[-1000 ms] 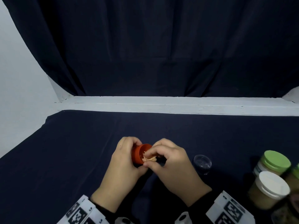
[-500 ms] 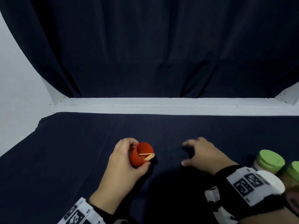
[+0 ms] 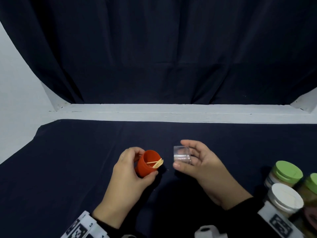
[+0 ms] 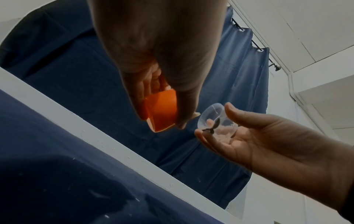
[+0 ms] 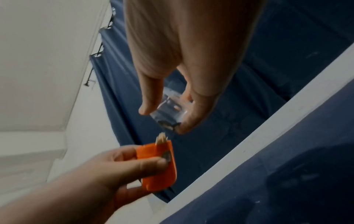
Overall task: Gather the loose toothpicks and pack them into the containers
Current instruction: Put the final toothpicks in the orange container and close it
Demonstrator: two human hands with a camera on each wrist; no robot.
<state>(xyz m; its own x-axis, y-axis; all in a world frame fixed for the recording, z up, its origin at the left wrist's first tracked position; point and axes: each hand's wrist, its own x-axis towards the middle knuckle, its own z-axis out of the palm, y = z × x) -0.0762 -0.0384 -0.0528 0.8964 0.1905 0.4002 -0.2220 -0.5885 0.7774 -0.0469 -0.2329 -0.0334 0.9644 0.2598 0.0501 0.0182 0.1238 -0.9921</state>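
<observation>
My left hand [image 3: 130, 169] grips a small orange container [image 3: 147, 164], tilted with its mouth toward the right. A bundle of toothpicks [image 3: 157, 163] sticks out over its rim. In the left wrist view the orange container [image 4: 161, 110] shows below my fingers. My right hand [image 3: 193, 162] holds a clear plastic cap [image 3: 182, 157] between thumb and fingers, a short way right of the container's mouth. The clear cap [image 5: 168, 112] and the orange container [image 5: 159, 166] with toothpick tips [image 5: 161, 138] also show in the right wrist view. Both are lifted above the dark cloth.
Several jars stand at the right edge of the dark cloth-covered table [image 3: 68, 169]: two with green lids [image 3: 288, 171] and one with a white lid [image 3: 285, 197]. A white ledge [image 3: 171, 112] runs along the back under a dark curtain.
My right hand let go of the toothpicks at the container's mouth, reached right to the clear cap on the cloth, and now holds it lifted near the container. My left hand stayed put.
</observation>
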